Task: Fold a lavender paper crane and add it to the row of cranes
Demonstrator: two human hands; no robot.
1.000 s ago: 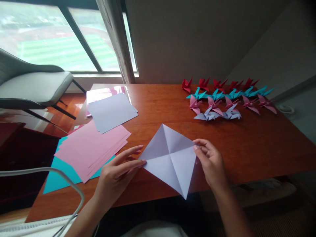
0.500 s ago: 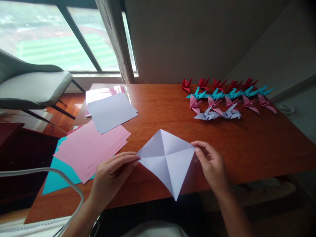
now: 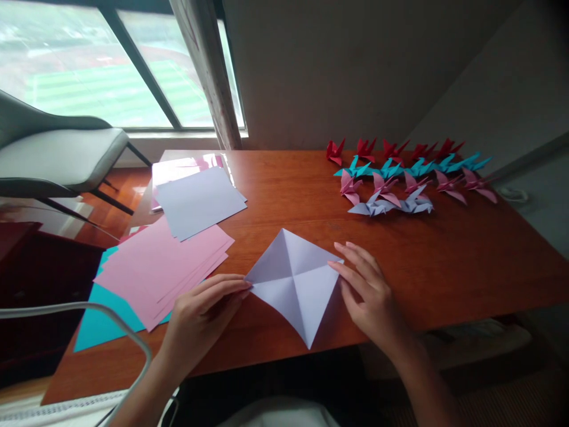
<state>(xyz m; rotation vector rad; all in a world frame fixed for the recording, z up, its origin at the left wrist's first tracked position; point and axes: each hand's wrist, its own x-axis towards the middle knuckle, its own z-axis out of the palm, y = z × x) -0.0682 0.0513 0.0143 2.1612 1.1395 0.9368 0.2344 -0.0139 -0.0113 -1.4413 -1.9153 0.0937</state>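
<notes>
A lavender square sheet of paper (image 3: 291, 279) with crossing creases lies turned like a diamond in front of me, its near corner pointing toward the table's front edge. My left hand (image 3: 204, 311) pinches its left corner between thumb and fingertips. At the opposite corner is my right hand (image 3: 368, 290). One fingertip rests on top of the paper there, the thumb is lower and partly behind the edge, and the other fingers stretch loosely past the corner.
Pink sheets (image 3: 164, 267), turquoise sheets (image 3: 104, 314) and lavender sheets (image 3: 202, 201) lie at the left. Rows of folded paper cranes, red (image 3: 367, 149), turquoise (image 3: 389, 170), pink (image 3: 384, 188) and lavender (image 3: 376, 206), stand back right. A grey tube (image 3: 111, 314) curves across the lower left.
My right hand has shifted left from its pinch on the corner, with a fingertip now over the paper. The paper's right and near corners have moved slightly left and up.
</notes>
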